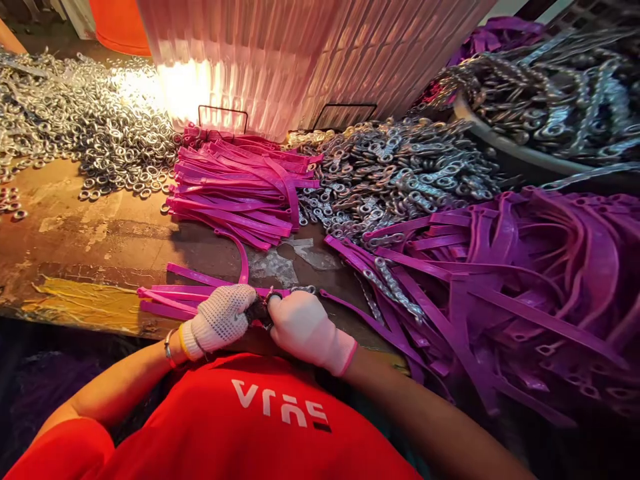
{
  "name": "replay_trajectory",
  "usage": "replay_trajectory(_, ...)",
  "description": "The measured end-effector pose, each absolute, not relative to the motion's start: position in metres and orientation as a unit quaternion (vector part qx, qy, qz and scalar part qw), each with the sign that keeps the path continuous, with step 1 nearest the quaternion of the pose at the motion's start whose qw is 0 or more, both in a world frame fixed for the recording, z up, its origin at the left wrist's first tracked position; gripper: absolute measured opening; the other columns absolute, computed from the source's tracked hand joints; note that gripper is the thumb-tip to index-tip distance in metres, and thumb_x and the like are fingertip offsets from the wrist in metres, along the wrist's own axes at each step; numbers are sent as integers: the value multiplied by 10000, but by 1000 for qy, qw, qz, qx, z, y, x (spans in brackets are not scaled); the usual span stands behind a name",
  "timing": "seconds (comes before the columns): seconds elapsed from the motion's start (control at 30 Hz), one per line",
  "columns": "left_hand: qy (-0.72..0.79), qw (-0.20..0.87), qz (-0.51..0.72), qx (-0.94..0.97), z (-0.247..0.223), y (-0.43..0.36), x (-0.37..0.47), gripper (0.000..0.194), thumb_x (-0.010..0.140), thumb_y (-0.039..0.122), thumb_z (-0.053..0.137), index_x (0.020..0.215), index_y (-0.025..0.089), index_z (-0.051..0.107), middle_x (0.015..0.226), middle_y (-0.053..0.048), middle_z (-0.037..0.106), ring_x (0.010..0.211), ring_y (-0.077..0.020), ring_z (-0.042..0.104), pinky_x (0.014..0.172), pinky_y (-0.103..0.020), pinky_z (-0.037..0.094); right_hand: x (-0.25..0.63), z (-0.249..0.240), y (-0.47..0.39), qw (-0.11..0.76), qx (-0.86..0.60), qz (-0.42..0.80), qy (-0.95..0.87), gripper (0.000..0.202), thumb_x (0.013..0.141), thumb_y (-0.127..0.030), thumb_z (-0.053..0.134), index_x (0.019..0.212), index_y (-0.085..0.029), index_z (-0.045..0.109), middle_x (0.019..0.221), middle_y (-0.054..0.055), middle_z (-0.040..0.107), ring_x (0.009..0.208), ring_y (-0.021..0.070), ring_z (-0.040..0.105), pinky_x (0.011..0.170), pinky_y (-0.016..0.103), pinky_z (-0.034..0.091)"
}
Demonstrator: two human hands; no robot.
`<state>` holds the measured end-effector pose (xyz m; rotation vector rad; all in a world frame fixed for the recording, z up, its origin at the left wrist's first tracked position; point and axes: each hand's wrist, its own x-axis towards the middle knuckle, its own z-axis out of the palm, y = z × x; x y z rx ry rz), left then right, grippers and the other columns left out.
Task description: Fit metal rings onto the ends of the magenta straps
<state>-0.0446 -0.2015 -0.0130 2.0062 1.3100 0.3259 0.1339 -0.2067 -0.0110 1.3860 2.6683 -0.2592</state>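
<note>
Close to my body, at the table's front edge, my left hand (220, 320) in a white dotted glove is closed. My right hand (305, 330), also in a white glove, is closed against it. Between them both hands grip a small black object (260, 310), whose kind is mostly hidden by the fingers. Several magenta straps (173, 301) lie beside and under my left hand, one curving upward. Just behind my right hand is a silver metal link (303, 289). A thin purple strap (355, 310) runs off to the right of it.
Beyond my hands lies a stack of magenta straps (240, 190). Metal rings (125, 150) are heaped on the left, metal links (400, 173) on the right. Purple straps (500, 267) pile up at right, below a tub (525, 157) of chains. A corrugated panel (260, 67) stands behind.
</note>
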Motion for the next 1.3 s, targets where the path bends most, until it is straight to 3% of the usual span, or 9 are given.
replay_trajectory(0.2, 526, 278, 18, 804, 11, -176, -108, 237, 801, 101, 453, 773, 180, 675, 747, -76, 665, 643, -194, 563, 662, -303, 423, 150, -6, -208, 86, 484, -80, 867, 128, 773, -128, 550, 813, -144, 671, 680, 107, 695, 614, 216, 617, 556, 331, 233)
replay_trajectory(0.33, 583, 282, 102, 755, 7, -174, -139, 287, 822, 176, 504, 1009, 198, 721, 1029, -91, 709, 925, -230, 634, 861, -342, 471, 179, 4, -185, 83, 465, -90, 877, 81, 763, -133, 623, 794, -164, 690, 808, 111, 717, 724, 213, 620, 626, 321, 320)
replay_trajectory(0.43, 607, 432, 234, 624, 0, -180, -123, 295, 881, 381, 562, 1039, 179, 707, 936, -85, 698, 785, -183, 621, 701, -273, 488, 212, 9, -134, 33, 536, -19, 843, 122, 820, -163, 622, 897, -136, 713, 928, 150, 718, 829, 221, 610, 687, 326, 348)
replay_trajectory(0.57, 494, 768, 308, 268, -6, -182, -84, 588, 838, 661, 549, 1082, 141, 674, 887, -99, 667, 591, -111, 541, 469, -193, 355, 252, 0, -55, 33, 593, 101, 798, 291, 913, -128, 439, 914, -52, 720, 1042, 203, 689, 988, 235, 581, 730, 394, 318)
replay_trajectory(0.67, 392, 858, 299, 142, -9, -180, -69, 555, 766, 524, 713, 1126, 104, 669, 1084, -159, 654, 763, -151, 623, 542, -196, 434, 264, -13, -22, 29, 567, 86, 819, 463, 949, -137, 296, 783, -53, 719, 1003, 188, 675, 997, 232, 573, 761, 419, 330)
replay_trajectory(0.77, 409, 841, 311, 169, -11, -183, -66, 436, 729, 248, 775, 1126, 106, 664, 1076, -132, 657, 749, -122, 630, 544, -173, 434, 271, -24, -14, 7, 536, 44, 843, 352, 871, -89, 413, 607, -148, 637, 872, 183, 653, 939, 281, 573, 799, 435, 392)
replay_trajectory(0.87, 433, 812, 336, 199, -13, -191, -67, 369, 760, 222, 760, 1093, 122, 637, 998, -101, 674, 691, -101, 629, 495, -153, 394, 279, -27, -16, -36, 529, 10, 848, 304, 803, -52, 418, 562, -193, 538, 904, 179, 641, 950, 330, 578, 852, 514, 409)
replay_trajectory(1.07, 464, 770, 371, 231, -14, -200, -66, 302, 799, 345, 739, 948, 126, 593, 787, -45, 671, 515, -60, 549, 394, -140, 298, 258, -16, -68, -175, 572, -47, 800, 304, 768, -99, 455, 984, -177, 654, 957, 164, 688, 861, 306, 636, 783, 443, 472)
replay_trajectory(1.3, 437, 797, 355, 218, -15, -202, -60, 272, 809, 390, 701, 843, 134, 618, 547, 65, 463, 359, -28, 295, 321, -186, 139, 161, -16, -181, -286, 435, -214, 826, 436, 870, -135, 492, 1295, -217, 546, 1075, 78, 694, 945, 212, 667, 824, 357, 540)
